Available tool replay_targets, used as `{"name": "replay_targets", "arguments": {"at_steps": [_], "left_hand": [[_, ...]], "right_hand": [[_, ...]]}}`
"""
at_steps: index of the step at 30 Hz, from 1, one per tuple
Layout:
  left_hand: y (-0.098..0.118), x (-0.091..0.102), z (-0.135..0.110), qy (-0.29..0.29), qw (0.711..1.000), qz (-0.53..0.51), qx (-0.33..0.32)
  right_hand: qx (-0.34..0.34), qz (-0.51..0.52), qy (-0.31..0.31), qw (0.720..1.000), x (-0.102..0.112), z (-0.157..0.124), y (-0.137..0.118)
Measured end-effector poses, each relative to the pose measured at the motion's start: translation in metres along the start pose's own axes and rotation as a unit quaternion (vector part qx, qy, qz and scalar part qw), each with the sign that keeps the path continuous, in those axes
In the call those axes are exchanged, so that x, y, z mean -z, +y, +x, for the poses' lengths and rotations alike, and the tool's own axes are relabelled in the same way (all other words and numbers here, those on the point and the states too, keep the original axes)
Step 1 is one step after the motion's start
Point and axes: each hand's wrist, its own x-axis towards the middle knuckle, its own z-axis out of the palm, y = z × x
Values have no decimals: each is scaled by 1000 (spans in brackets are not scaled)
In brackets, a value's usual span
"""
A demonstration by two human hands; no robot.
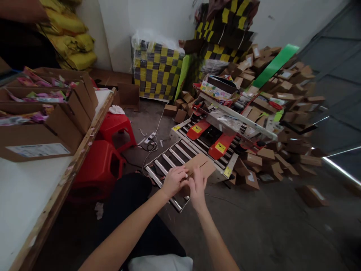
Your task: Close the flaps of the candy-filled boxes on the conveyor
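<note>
A small brown cardboard box (208, 168) sits on the roller conveyor (169, 158) in front of me, its top flaps meeting at a dark seam. My left hand (175, 180) has its curled fingers on the near left edge of the box. Close beside it, my right hand (197, 184) grips the near edge, fingers bent over the top. Both hands cover the box's near end, so the fingertips are partly hidden. Just beyond the box stands a carton-sealing machine (208, 135) with red side guides and a strip of green tape above.
Left of me a white table (25, 195) holds open cartons (36, 135) of colourful packets. Red plastic stools (96, 169) stand beside it. A power strip (150, 137) with cables lies on the floor. Many boxes (282, 158) are heaped on the right, behind the machine.
</note>
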Motion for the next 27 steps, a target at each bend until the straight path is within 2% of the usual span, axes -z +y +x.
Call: {"name": "replay_targets", "arguments": {"at_steps": [2,3,5,8,10,12,14,15,17,19,21,23,24,25,27], "left_hand": [[3,9,-1,-20,998,-62,14],[5,13,-2,-27,995,-94,24],[10,23,-7,-27,989,-135,60],[16,43,-25,28,985,-126,116],[15,68,-47,90,982,-91,138],[10,106,-75,172,970,-31,167],[1,158,-106,291,929,49,222],[-5,190,-122,362,892,90,255],[-18,259,-149,510,785,155,316],[-34,330,-166,632,668,174,352],[-55,392,-169,691,570,119,427],[-80,439,-161,682,548,68,480],[-92,455,-153,666,548,42,505],[-102,466,-146,645,554,19,526],[-115,476,-132,596,574,-26,561]], "right_hand": [[52,-43,-115,991,-1,-13,-1],[74,-71,-147,984,-2,-13,0],[122,-113,-168,972,-6,4,9],[160,-154,-169,960,-8,64,34],[146,-173,-165,960,-2,115,53],[112,-191,-140,965,2,162,70],[82,-213,-71,971,-6,196,82],[73,-204,-39,975,-16,205,85],[83,-163,33,983,-47,207,74],[118,-70,29,990,-86,187,40],[159,64,-65,983,-127,154,-19],[179,203,-184,945,-166,120,-94],[177,264,-231,919,-183,106,-134],[170,319,-282,889,-198,94,-173],[145,413,-363,823,-220,79,-246]]}}
